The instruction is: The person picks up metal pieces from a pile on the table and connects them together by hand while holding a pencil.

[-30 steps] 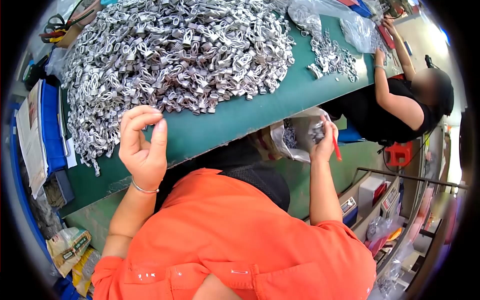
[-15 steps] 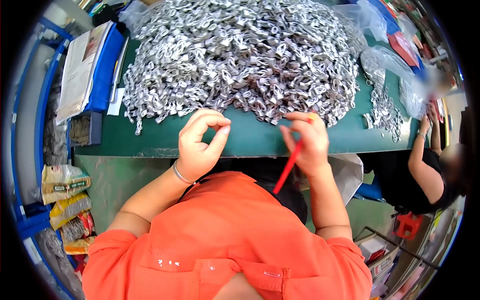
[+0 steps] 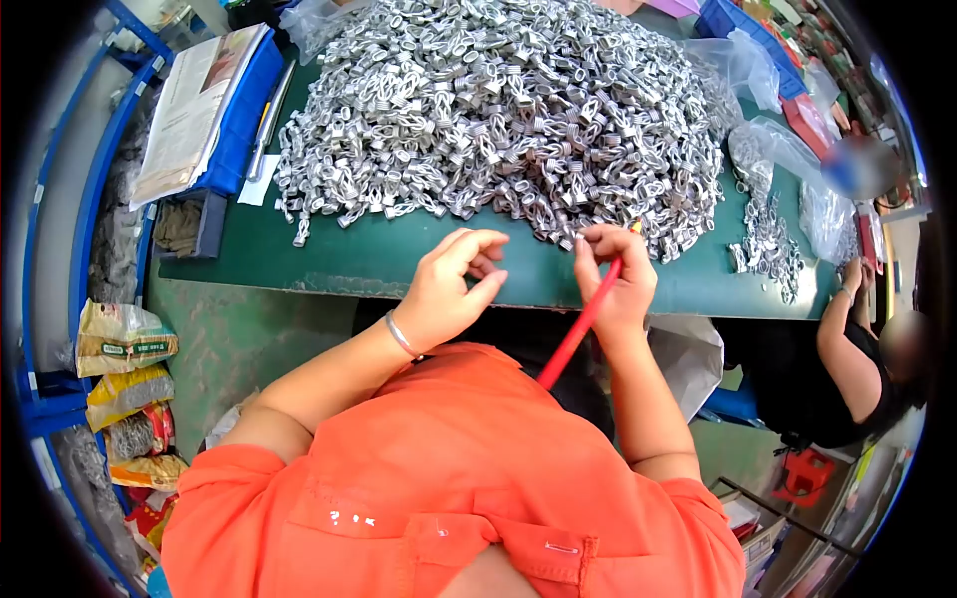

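Note:
My left hand (image 3: pixel 454 284) is over the front edge of the green table (image 3: pixel 399 274), fingers bent and thumb apart from them, with nothing visible between. My right hand (image 3: pixel 620 284) grips a slim red rod with a yellow tip (image 3: pixel 583 332), which slants down toward my lap. The right index finger and thumb come close together near the pile; any small part between them is too small to make out. Just beyond both hands spreads a large heap of small silver metal pieces with loops (image 3: pixel 498 120).
A blue tray (image 3: pixel 239 120) with papers stands at the left, above a grey bin (image 3: pixel 199 224). At the right lie a smaller group of metal pieces (image 3: pixel 768 239) and clear plastic bags (image 3: pixel 822 214). Another person (image 3: pixel 847 339) sits at the right end. Sacks (image 3: pixel 125 339) stand lower left.
My left hand has moved right, closer to the right hand. The right thumb and index finger have drawn together, the red rod still held. The view has shifted slightly.

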